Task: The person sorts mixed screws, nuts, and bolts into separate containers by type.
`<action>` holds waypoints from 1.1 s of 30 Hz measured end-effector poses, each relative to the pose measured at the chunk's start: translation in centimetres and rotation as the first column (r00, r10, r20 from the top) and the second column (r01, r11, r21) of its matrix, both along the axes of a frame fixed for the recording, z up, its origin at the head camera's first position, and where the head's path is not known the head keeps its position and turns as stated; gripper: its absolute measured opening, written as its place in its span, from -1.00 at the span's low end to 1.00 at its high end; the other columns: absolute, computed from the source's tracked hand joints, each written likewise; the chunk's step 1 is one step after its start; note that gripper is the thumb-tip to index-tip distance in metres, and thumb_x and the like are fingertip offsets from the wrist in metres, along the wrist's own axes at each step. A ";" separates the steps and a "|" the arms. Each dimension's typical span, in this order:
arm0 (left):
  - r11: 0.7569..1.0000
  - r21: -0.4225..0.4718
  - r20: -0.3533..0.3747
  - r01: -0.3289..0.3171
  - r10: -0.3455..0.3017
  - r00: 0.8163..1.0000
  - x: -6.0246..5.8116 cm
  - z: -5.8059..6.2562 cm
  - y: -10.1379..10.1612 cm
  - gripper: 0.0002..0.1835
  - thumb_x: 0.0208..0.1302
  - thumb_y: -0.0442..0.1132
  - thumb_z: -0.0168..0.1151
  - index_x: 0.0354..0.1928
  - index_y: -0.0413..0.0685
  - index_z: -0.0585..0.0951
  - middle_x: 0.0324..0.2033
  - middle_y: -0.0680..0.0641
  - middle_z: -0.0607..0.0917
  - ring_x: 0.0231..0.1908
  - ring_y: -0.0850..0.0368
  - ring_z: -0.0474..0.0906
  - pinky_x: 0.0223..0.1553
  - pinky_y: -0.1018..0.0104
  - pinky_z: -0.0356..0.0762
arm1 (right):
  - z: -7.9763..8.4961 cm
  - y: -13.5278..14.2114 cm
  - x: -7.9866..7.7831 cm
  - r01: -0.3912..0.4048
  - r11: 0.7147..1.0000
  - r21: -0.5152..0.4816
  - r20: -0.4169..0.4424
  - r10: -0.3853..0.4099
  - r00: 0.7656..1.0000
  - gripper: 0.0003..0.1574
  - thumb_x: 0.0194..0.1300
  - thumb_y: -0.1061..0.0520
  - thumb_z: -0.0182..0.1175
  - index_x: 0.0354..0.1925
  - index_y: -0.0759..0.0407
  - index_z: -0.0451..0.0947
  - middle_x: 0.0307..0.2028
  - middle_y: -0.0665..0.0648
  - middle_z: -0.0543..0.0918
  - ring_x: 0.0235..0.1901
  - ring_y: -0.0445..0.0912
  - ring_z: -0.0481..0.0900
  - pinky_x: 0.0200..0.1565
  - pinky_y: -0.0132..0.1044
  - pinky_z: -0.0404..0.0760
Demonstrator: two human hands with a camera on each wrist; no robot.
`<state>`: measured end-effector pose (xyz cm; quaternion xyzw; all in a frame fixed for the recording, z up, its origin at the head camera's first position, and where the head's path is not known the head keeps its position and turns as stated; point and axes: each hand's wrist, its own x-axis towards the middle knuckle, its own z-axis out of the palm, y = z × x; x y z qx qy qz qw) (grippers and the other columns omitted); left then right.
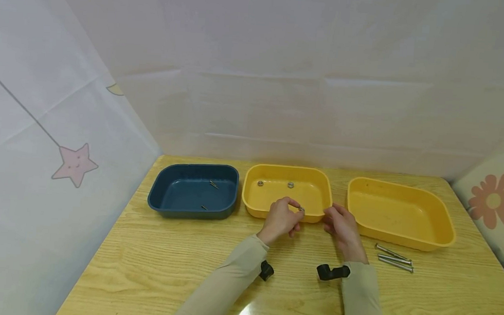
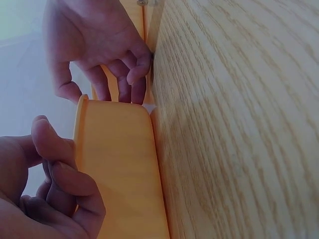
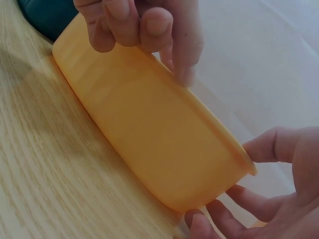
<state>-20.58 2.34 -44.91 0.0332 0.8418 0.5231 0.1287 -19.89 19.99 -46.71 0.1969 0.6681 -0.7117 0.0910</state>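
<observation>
My left hand (image 1: pixel 282 219) is over the front rim of the middle yellow tray (image 1: pixel 253 207), pinching a small metal nut (image 1: pixel 301 209) between thumb and forefinger. In the left wrist view the nut is hidden by the fingers of the left hand (image 2: pixel 60 189). My right hand (image 1: pixel 344 230) grips the right end of that tray; in the right wrist view the right hand (image 3: pixel 279 199) has its thumb at the rim and its fingers around the lower corner. Inside the tray lie two more nuts, one at left (image 1: pixel 260 183) and one nearer the middle (image 1: pixel 291 184).
On the left stands a dark blue tray (image 1: pixel 186 214) holding a few thin brass-coloured screws (image 1: pixel 213 184). A larger yellow tray (image 1: pixel 397 241) stands on the right. Several long metal bolts (image 1: pixel 395 260) lie on the wooden table (image 1: pixel 294 307) in front of it. A pale cloth hangs behind.
</observation>
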 end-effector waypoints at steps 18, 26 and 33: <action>1.000 0.010 0.024 -0.009 0.009 1.000 -0.1 -0.1 -0.1 -0.65 0.30 -0.21 0.21 0.07 -0.20 0.51 -0.76 -0.10 0.63 -0.89 0.19 0.41 -0.62 0.08 0.61 | 0.0 -0.1 0.1 0.004 1.000 0.012 0.019 -0.004 1.000 -0.29 0.37 0.12 0.04 0.42 0.23 0.16 0.05 0.10 0.49 -0.21 -0.24 0.52 -0.23 -0.44 0.55; 0.999 0.041 0.036 -0.022 0.021 0.999 -0.1 -0.3 -0.2 -0.66 0.28 -0.22 0.23 0.05 -0.20 0.51 -0.71 -0.19 0.66 -0.85 0.17 0.44 -0.63 0.08 0.61 | 0.0 -0.1 0.1 -0.003 1.000 0.017 0.012 0.003 1.000 -0.29 0.37 0.12 0.03 0.42 0.23 0.15 0.06 0.12 0.49 -0.21 -0.25 0.54 -0.23 -0.43 0.55; 0.999 0.035 0.027 -0.017 0.016 0.999 -0.3 -0.4 -0.4 -0.64 0.29 -0.20 0.23 0.06 -0.22 0.51 -0.72 -0.18 0.65 -0.87 0.20 0.43 -0.62 0.07 0.61 | 0.0 -0.2 0.0 -0.005 1.000 0.027 0.015 0.004 1.000 -0.29 0.37 0.11 0.02 0.42 0.22 0.16 0.16 0.18 0.45 -0.19 -0.24 0.54 -0.20 -0.41 0.56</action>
